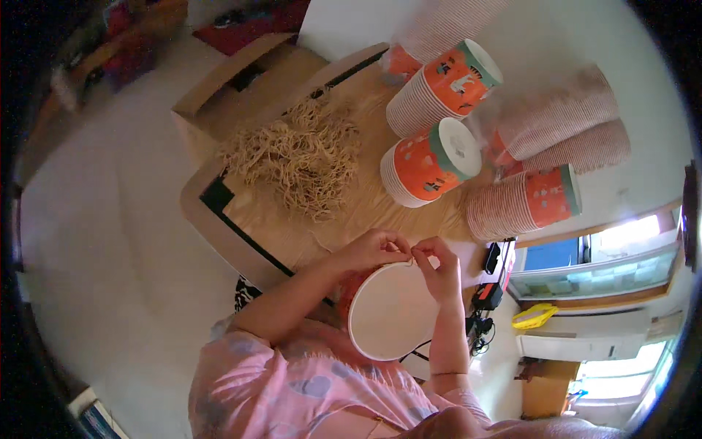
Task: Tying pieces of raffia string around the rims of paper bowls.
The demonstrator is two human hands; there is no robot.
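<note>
A large paper bucket (391,311), white inside with an orange outer wall, is tilted in front of my chest with its open mouth facing up. At its far rim the fingers of my left hand (376,249) are pinched together. My right hand (439,267) pinches right beside them, the fingertips of both hands almost meeting. Whatever is between the fingers is too small to make out. Beyond my left hand, a tangled heap of tan twisted cords (296,161) lies on the wooden table (365,205).
Stacks of upturned orange and green buckets (428,164) stand to the right of the cords, with another bucket stack (523,201) nearer the wall. Plastic-wrapped bucket stacks (563,113) lie behind. An open cardboard box (248,80) is at the far left. Black cables (479,325) hang at right.
</note>
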